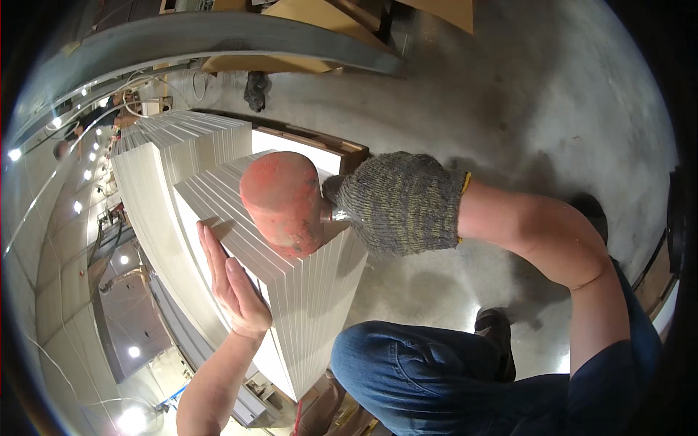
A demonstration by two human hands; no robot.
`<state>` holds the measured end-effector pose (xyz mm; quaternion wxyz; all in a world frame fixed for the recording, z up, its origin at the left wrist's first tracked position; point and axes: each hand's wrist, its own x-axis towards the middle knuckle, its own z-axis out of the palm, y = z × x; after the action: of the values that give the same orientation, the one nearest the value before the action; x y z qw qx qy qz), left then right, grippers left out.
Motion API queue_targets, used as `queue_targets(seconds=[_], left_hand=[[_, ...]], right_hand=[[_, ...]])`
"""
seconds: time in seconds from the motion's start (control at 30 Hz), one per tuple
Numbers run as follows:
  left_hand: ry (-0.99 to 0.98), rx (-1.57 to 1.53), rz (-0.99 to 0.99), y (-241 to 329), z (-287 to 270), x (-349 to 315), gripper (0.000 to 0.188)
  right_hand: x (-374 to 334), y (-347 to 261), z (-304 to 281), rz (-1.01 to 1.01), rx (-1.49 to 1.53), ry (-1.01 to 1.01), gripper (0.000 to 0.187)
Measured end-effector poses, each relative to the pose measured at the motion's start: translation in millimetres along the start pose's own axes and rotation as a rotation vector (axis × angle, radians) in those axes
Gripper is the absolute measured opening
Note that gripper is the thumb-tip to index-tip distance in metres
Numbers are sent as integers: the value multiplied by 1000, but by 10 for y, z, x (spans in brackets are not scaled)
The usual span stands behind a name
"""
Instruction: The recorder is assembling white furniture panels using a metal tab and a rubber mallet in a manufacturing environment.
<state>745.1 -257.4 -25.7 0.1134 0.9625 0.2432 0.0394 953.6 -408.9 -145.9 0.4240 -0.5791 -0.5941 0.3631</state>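
My right hand (407, 207) wears a dark grey knitted glove with a yellow edge. Its fingers are wrapped round the handle of a mallet with a worn red head (282, 203); most of the handle is hidden in the glove. The head is over the edges of a stack of white panels (320, 298); whether it touches them I cannot tell. My bare left hand (236, 287) lies flat along the outer face of that stack, fingers stretched out and together.
Behind stands another stack of white panels (149, 174), with a brown-framed piece (352, 151) beside it. A grey metal beam (218, 35) arches across the top, near cardboard sheets (313, 22). A black crumpled thing (256, 91) lies on the concrete floor (465, 94). A person (98, 116) is far left.
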Motion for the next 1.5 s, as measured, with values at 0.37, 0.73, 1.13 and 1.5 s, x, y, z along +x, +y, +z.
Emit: queue_targets(seconds=[0.37, 0.73, 1.13, 1.5], left_hand=[[14, -26, 8, 4, 40, 8, 52], [2, -19, -10, 6, 56, 22, 51], [-5, -50, -28, 48, 51, 36, 51], [2, -70, -15, 28, 39, 29, 51]], right_hand=[[8, 322, 177, -46, 13, 64, 30], [68, 436, 291, 23, 110, 61, 28], [-47, 421, 313, 87, -23, -33, 38], [-37, 560, 351, 82, -9, -19, 41]])
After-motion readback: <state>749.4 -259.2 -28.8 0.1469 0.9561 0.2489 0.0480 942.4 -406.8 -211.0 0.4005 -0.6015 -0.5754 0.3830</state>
